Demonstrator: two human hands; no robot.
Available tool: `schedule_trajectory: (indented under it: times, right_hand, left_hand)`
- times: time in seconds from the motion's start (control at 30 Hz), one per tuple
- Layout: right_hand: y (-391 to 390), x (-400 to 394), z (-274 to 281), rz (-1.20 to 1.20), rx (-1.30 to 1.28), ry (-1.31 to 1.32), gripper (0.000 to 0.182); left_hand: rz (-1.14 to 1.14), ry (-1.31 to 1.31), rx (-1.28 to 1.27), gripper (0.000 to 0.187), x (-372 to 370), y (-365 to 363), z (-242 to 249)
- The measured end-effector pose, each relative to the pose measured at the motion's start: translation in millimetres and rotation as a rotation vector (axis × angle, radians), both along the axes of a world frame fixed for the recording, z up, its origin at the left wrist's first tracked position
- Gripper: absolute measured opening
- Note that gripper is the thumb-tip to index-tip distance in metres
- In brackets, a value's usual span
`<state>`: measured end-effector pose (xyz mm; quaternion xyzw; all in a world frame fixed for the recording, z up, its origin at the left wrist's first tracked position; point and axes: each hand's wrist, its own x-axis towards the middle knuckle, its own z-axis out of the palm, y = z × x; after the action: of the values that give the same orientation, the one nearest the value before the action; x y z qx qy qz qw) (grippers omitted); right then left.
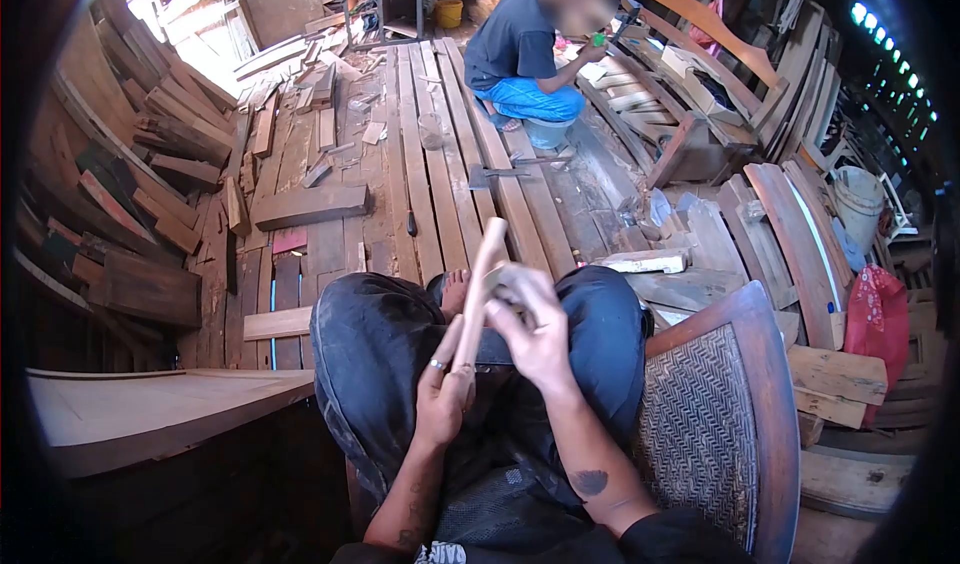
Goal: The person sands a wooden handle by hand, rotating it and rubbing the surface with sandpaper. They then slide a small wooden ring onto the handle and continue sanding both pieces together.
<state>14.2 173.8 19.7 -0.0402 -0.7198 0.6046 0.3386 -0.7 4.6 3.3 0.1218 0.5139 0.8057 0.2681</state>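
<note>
A narrow, light-brown wooden piece [481, 289] stands tilted above my lap, its top end leaning to the right. My left hand [443, 392] is wrapped round its lower end, with a ring on one finger. Against the right side of the piece is my right hand [528, 322], its fingers curled and somewhat blurred. Something small seems to be between those fingers and the wood, but I cannot make out what it is. Both hands are between my knees, over dark trousers [375, 364].
A person [520, 64] sits on a bucket [549, 134] ahead, holding something green. A hatchet-like tool [490, 176] and a wooden block [312, 207] lie on the plank floor. A woven chair [700, 424] is at my right, a pale panel [150, 409] at my left.
</note>
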Motion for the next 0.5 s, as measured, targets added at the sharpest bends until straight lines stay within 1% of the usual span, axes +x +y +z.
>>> schedule_trajectory:
  times: [0.03,0.1,0.17,0.2,0.23,0.3,0.33,0.37,0.43,0.5]
  right_hand:
    - [-6,1,1,0.006,0.047,0.014,0.038]
    - [-7,4,-1,0.025,0.065,-0.017,0.037]
    - [-6,1,2,-0.002,-0.288,0.033,0.037]
    - [-3,-4,1,-0.12,-0.239,0.066,0.036]
    - [1,-7,2,-0.149,-0.207,0.048,0.036]
    - [-4,-4,6,-0.049,-0.138,0.042,0.037]
    - [-7,-2,-3,0.032,-0.111,0.015,0.038]
    - [-9,-1,-8,0.046,-0.02,0.039,0.039]
    - [-6,5,-2,0.057,-0.071,-0.025,0.039]
    - [-6,0,3,-0.046,-0.235,0.043,0.038]
  left_hand:
    - [0.051,-0.047,0.058,0.064,1,2,0]
    - [-0.013,-0.018,0.009,0.064,1,1,-2]
    - [-0.051,0.014,-0.033,0.064,-1,-4,-2]
    - [-0.064,0.031,-0.049,0.064,-2,-5,-1]
    - [-0.076,0.049,-0.064,0.064,-3,-7,-1]
    - [-0.032,0.017,-0.012,0.064,0,-2,-1]
    - [0.018,-0.037,0.047,0.065,1,1,1]
    - [0.028,-0.037,0.067,0.066,0,1,4]
    - [-0.007,-0.03,0.049,0.066,-1,-1,0]
    - [-0.046,0.047,-0.03,0.067,-2,-3,1]
